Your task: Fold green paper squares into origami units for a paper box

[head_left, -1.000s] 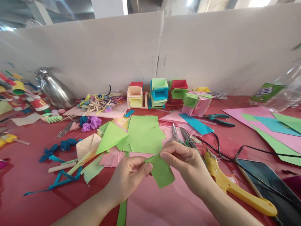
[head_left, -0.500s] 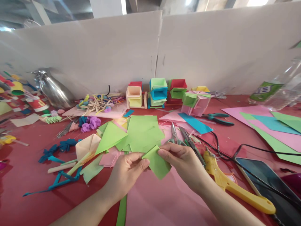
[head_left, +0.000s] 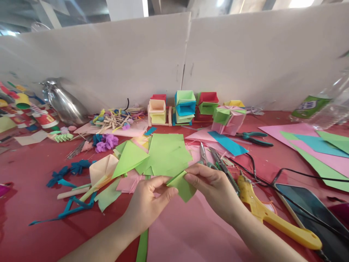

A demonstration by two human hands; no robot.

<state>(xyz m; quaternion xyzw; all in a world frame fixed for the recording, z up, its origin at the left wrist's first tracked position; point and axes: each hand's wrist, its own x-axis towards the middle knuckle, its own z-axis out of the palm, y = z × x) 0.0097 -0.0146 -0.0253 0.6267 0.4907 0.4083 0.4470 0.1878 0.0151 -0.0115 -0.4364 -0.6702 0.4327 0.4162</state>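
Observation:
Between my two hands is a small piece of green paper [head_left: 185, 190], folded along its upper edge and tilted over the pink sheet [head_left: 191, 233]. My left hand [head_left: 151, 198] pinches its left corner between thumb and fingers. At the upper right edge, my right hand [head_left: 209, 185] grips it the same way. Just beyond the hands lie larger green paper sheets [head_left: 169, 153]. Scissors [head_left: 204, 154] and a utility knife [head_left: 222, 165] rest past my right fingers, partly covered by the hand.
A yellow glue gun [head_left: 272, 216] and a phone [head_left: 313, 211] lie at the right, with a black cable across the phone. Folded paper boxes [head_left: 185, 107] stand along the white partition. A steel jug [head_left: 67, 105] and a plastic bottle [head_left: 311, 107] flank the table.
My left thumb has slid further over the green paper, and its lower part has tipped up, showing less of its face. Both hands keep hold of it.

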